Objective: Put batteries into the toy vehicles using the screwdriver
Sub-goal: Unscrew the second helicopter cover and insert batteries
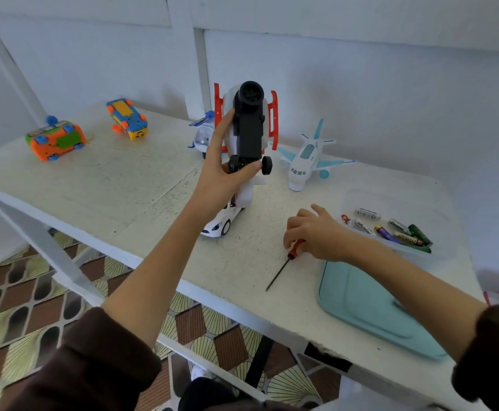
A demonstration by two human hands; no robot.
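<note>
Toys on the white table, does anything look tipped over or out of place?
Yes. The orange toy car and the yellow toy car at the far left lie upside down, undersides and wheels up. The left hand holds a helicopter belly toward the camera. The plane stands upright.

left hand lifts toy helicopter; right hand grips screwdriver.

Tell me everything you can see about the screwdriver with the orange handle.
The small screwdriver with the orange plastic-looking handle has a black collar and a thin dark metal shaft. It lies flat on the white painted table, its tip pointing toward the near edge and the handle end under the right hand, whose curled fingers close on the handle. It lies left of the pale blue lid, apart from it.
</note>
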